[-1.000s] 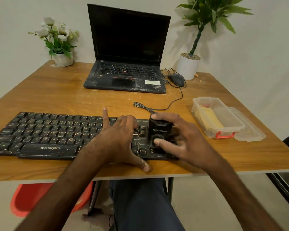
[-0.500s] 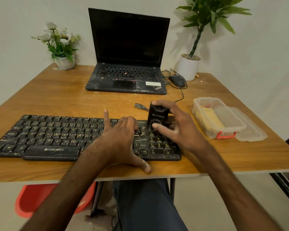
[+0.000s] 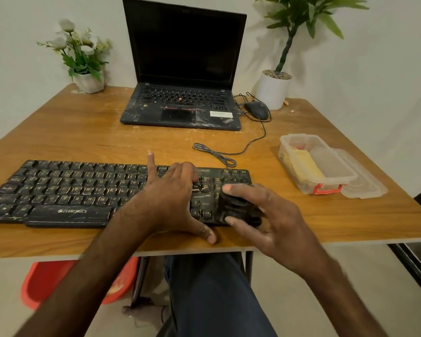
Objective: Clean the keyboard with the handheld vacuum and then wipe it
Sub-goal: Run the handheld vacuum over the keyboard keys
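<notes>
Head view, desk seen from the seated person's side.

Item 1: black full-size keyboard [image 3: 66,190], flat along the near edge of the brown wooden table [image 3: 83,132], long axis running left to right. Keycaps and front bar carry pale streaks and specks, and it looks dusty along its whole length.

Item 2: small black handheld vacuum [image 3: 236,207], blocky body, standing on the number pad at the keyboard's right end. Blur hides its nozzle.

Item 3: right hand [image 3: 272,222], fingers and thumb wrapped round the vacuum from the right side.

Item 4: left hand [image 3: 170,198], fingers fairly straight and spread, pressing the keys just left of the vacuum, thumb on the table in front. It holds nothing.

Governing relation: nearly all the remaining keys lie left of the vacuum, along the long axis, with the left hand between. A leftward pass would probably need that hand shifted.

Item 5: yellow cloth [image 3: 304,164] in a clear plastic box [image 3: 299,181], right of the keyboard and nearer the right hand. It is probably for the wiping.
</notes>
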### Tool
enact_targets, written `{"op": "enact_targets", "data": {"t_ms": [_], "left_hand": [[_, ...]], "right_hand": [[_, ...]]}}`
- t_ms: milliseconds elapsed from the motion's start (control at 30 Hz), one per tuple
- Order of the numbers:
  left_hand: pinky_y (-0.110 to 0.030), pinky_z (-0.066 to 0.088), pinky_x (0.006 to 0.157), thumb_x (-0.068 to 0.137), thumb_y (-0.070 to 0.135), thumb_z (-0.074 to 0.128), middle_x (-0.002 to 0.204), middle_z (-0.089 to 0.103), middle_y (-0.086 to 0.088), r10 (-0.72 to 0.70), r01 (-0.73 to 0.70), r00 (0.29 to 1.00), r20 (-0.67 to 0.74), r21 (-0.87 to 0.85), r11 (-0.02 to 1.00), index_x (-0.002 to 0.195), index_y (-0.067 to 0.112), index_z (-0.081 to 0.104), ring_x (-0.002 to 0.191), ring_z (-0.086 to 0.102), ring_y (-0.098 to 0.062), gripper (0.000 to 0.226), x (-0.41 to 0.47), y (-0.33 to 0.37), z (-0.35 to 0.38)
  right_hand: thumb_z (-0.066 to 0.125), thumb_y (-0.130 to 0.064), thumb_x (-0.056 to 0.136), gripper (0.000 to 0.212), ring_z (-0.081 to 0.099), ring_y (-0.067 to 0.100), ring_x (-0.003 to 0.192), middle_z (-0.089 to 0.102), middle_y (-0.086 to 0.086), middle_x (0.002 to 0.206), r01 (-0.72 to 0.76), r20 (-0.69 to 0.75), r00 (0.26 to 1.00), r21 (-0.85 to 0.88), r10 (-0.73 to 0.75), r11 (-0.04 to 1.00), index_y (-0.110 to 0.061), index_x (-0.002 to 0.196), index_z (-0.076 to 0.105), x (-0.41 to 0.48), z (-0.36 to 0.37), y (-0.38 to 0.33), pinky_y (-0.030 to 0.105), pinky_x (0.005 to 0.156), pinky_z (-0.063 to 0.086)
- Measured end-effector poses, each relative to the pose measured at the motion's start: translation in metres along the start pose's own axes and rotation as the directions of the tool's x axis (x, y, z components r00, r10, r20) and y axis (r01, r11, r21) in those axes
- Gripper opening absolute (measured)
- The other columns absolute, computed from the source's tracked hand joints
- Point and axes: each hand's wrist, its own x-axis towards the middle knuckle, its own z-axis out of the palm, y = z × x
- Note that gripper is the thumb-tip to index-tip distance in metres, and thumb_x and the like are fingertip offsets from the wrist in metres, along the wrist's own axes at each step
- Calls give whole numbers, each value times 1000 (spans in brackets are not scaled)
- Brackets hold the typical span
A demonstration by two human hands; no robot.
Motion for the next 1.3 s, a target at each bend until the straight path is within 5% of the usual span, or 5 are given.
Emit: {"op": "enact_targets", "data": {"t_ms": [267,400,867,1000,1300], "left_hand": [[-68,-22,111,35,99,48,147,33,1,8,-8,1000,-12,-9,1000,137,16,24,146,25,-16,134,2,-2,1],[-69,-20,112,34,100,46,148,33,2,11,-11,1000,-6,5,1000,138,15,23,146,25,-16,136,2,-2,1],[-67,-21,112,40,96,56,148,33,2,-2,2,1000,-7,-1,1000,138,16,23,146,25,-16,131,0,1,0],[-66,-24,111,39,96,55,148,34,2,-8,8,1000,-7,-7,1000,138,17,23,146,25,-16,131,-1,2,-2],[-68,-21,111,38,97,53,146,35,2,6,-6,1000,-5,-18,1000,136,16,23,146,25,-15,131,-2,0,-1]], "right_hand": [[73,-14,84,65,59,7,114,52,-19,130,-137,-182,975,-28,130,990,-34,139,43,-17,-20,19,30,84,58],[76,-14,85,67,60,14,113,57,-5,127,-52,-102,993,-8,51,999,-36,139,43,-25,-8,4,30,86,57],[67,-22,91,61,53,-7,112,47,-30,122,-233,-11,972,55,234,971,-51,135,38,46,-10,41,14,76,54],[69,-17,90,59,56,7,117,53,-8,132,-259,-37,965,36,260,965,-33,140,41,72,-11,59,34,85,59],[70,-17,89,61,56,10,117,53,-2,134,-342,-146,928,37,343,939,-41,137,40,70,-11,71,29,78,60]]}}
